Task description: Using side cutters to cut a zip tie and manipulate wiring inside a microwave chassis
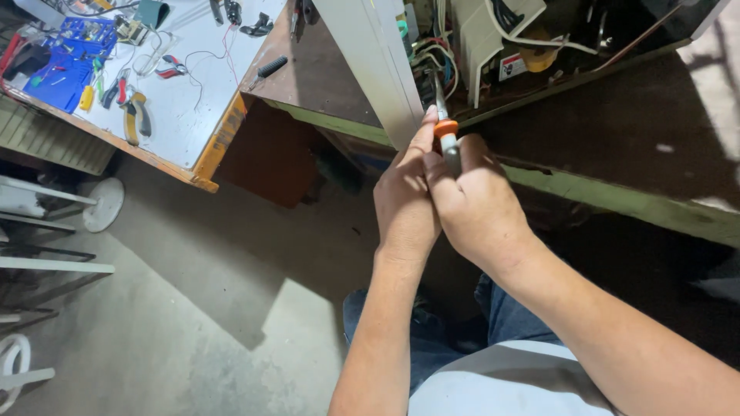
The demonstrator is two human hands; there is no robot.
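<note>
Both my hands meet in the middle of the view around a screwdriver with a grey and orange handle. My right hand wraps the handle. My left hand presses against it from the left, fingers on the orange collar. The metal shaft points up into the open appliance, among white and coloured wires behind a tilted white panel. The tip is hidden among the wires.
The appliance rests on a dark brown bench with a green edge. To the left stands a white-topped table with pliers, a blue parts tray, wires and small tools. White stands are on the concrete floor.
</note>
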